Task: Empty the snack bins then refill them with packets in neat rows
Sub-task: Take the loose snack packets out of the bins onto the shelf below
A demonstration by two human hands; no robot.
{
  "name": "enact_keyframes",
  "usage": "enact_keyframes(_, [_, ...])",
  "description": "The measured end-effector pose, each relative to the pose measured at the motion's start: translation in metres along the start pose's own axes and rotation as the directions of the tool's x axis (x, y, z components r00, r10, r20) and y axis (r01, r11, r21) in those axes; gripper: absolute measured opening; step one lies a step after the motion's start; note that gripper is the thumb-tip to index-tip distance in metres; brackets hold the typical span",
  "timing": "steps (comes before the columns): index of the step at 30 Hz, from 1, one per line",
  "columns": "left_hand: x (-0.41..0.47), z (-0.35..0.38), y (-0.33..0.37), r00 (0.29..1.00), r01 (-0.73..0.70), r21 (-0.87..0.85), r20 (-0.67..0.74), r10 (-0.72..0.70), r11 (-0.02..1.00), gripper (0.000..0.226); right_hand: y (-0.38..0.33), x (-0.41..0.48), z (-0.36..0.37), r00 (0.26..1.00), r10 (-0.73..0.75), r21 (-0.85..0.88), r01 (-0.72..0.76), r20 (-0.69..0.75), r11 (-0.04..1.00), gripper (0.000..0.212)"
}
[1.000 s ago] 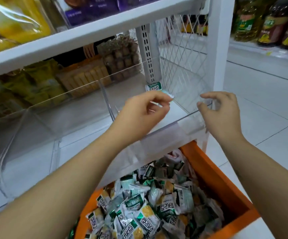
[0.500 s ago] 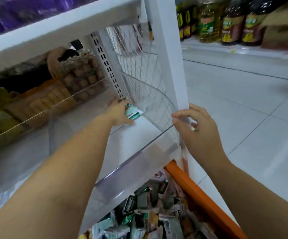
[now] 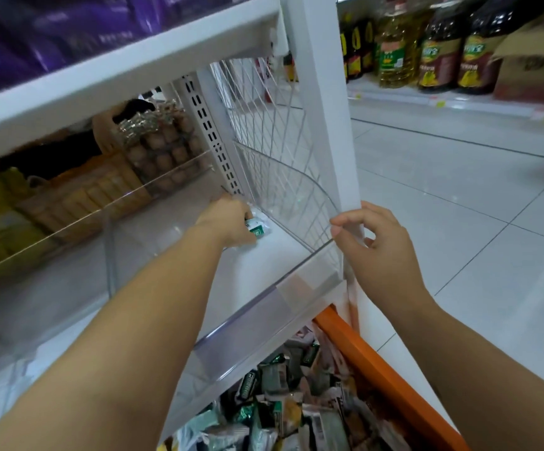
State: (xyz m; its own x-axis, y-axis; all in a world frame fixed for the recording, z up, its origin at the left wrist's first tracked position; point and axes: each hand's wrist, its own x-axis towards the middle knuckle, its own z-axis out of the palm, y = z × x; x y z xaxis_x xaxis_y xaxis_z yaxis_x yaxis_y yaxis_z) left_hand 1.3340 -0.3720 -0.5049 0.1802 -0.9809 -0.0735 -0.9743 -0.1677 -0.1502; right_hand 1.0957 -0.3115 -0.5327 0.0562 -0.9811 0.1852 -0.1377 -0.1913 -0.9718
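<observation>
A clear acrylic snack bin (image 3: pixel 283 288) sits on the white shelf, its floor bare apart from one small green-and-white packet (image 3: pixel 257 228) at the far right back corner. My left hand (image 3: pixel 228 222) reaches deep into the bin and holds that packet down against the floor. My right hand (image 3: pixel 374 242) grips the bin's front right corner, thumb on the rim beside the white shelf post. Below the shelf an orange basket (image 3: pixel 391 372) holds a loose heap of several packets (image 3: pixel 283 405).
A clear divider (image 3: pixel 109 255) separates this bin from the neighbouring one on the left. White wire mesh (image 3: pixel 273 141) closes the bin's right side. Behind are boxed snacks (image 3: pixel 163 148). Oil bottles (image 3: pixel 436 50) line a shelf across the tiled aisle.
My left hand went from the bin's front rim deep to the back right corner with the packet. The view swung right and closer; my right hand stays at the front corner.
</observation>
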Motion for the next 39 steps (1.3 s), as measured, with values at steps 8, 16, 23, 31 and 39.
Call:
enact_keyframes(8, [-0.065,-0.033,0.011,0.989,-0.087,-0.239,-0.137,0.055,0.967,0.041,-0.013,-0.017,-0.001,1.000,-0.011,-0.085,0.009,-0.024,0.996,0.014])
enact_keyframes(16, [-0.222,-0.070,0.018,0.883,-0.286,-0.444,-0.465,0.055,0.849,0.038,-0.057,-0.075,0.002,0.955,-0.242,0.007,0.245,0.173,0.970,0.022])
enact_keyframes(23, [-0.342,0.016,-0.010,0.980,-0.108,-0.647,-0.197,-0.029,0.755,0.042,-0.045,-0.135,-0.004,0.578,0.096,-0.339,0.329,0.811,0.881,0.022])
enact_keyframes(31, [-0.356,0.142,-0.002,0.985,0.173,-0.656,0.113,-0.131,0.735,0.049,-0.009,-0.170,0.025,0.242,0.547,-0.576,0.559,0.801,0.597,0.054])
enact_keyframes(39, [-0.328,0.193,-0.008,0.976,0.080,-0.383,0.220,0.007,0.921,0.053,-0.004,-0.156,0.056,0.243,0.487,-0.519,0.626,0.839,0.582,0.050])
